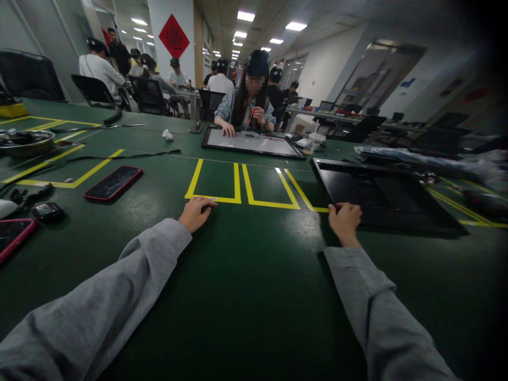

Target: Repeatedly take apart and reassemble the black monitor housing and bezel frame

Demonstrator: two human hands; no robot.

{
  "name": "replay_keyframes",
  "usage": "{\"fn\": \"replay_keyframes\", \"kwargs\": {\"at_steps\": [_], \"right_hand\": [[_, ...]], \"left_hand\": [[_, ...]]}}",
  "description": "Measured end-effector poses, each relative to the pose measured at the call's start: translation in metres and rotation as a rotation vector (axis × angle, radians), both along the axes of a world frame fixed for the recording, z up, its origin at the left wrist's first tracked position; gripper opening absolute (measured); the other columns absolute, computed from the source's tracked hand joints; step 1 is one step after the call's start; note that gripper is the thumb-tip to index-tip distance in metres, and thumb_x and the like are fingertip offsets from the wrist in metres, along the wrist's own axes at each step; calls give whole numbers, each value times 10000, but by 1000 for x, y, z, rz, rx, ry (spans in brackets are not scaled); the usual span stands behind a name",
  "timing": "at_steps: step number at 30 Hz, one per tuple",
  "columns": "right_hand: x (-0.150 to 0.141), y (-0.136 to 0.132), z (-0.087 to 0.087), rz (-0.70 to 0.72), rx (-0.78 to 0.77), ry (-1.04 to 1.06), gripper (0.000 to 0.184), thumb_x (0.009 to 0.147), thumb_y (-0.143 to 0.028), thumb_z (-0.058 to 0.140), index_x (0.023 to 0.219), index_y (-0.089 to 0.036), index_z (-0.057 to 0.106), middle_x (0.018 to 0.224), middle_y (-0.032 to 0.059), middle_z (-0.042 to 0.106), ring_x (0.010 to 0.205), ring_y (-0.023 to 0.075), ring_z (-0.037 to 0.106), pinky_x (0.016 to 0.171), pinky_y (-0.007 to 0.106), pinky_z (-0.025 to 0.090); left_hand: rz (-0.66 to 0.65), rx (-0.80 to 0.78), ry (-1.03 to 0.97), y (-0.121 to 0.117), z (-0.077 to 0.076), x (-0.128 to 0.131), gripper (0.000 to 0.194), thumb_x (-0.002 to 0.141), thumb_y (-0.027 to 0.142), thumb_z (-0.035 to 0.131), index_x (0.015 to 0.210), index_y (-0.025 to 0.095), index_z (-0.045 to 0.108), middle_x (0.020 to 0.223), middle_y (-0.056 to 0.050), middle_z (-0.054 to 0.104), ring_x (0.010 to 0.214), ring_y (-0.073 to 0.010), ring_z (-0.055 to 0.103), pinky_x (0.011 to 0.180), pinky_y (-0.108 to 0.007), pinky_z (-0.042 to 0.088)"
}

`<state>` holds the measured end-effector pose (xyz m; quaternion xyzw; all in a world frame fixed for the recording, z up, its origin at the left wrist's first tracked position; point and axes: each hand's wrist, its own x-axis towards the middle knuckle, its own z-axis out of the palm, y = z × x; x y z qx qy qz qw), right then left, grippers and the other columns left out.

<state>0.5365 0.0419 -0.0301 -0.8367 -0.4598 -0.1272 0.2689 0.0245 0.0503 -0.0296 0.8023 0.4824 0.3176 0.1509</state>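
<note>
Head view: the right hand touches the left edge of the black panel, perhaps to steady it; whether its fingers are clamped there, I cannot tell. That panel lies on the green table, right of the taped outlines, probably set there to be within easy reach. The left hand rests beside the yellow tape, holding nothing, thumb and fingers loosely apart, seemingly just for support
</note>
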Motion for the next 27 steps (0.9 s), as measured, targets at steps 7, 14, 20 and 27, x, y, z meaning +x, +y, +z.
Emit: {"fn": "replay_keyframes", "kwargs": {"at_steps": [7, 14, 20, 27], "right_hand": [[33, -3, 1, 16, -119, -57, 446, 936, -467, 461, 1108, -100, 649, 1055, 240, 641, 1036, 347, 551, 841, 456, 407], [19, -12, 14, -109, 128, -82, 366, 883, -516, 590, 868, -165, 693, 663, 119, 573, 623, 218, 459, 633, 397, 261], [-10, -25, 35, -64, 354, -194, 365, 921, -493, 535, 840, -163, 669, 686, 115, 586, 605, 194, 446, 621, 376, 238], [-107, -33, 54, 436, 358, -335, 431, 964, -504, 455, 691, -199, 589, 664, 56, 600, 655, 181, 532, 667, 317, 355]], "left_hand": [[5, -15, 18, -3, 4, 2, 292, 910, 190, 510, 1110, 240, 717, 1212, -57, 693, 1189, -231, 588, 1071, -499, 438], [22, -30, 21, -7, 9, 3, 299, 904, 184, 504, 1100, 245, 722, 1200, -53, 699, 1182, -230, 594, 1073, -494, 439], [10, -20, 12, -7, 11, 3, 308, 906, 171, 486, 1096, 233, 720, 1195, -56, 702, 1166, -224, 606, 1073, -475, 446], [-175, 150, 214, -25, 22, 13, 333, 929, 131, 435, 1113, 204, 702, 1161, -81, 694, 1130, -225, 609, 997, -436, 485]]}}
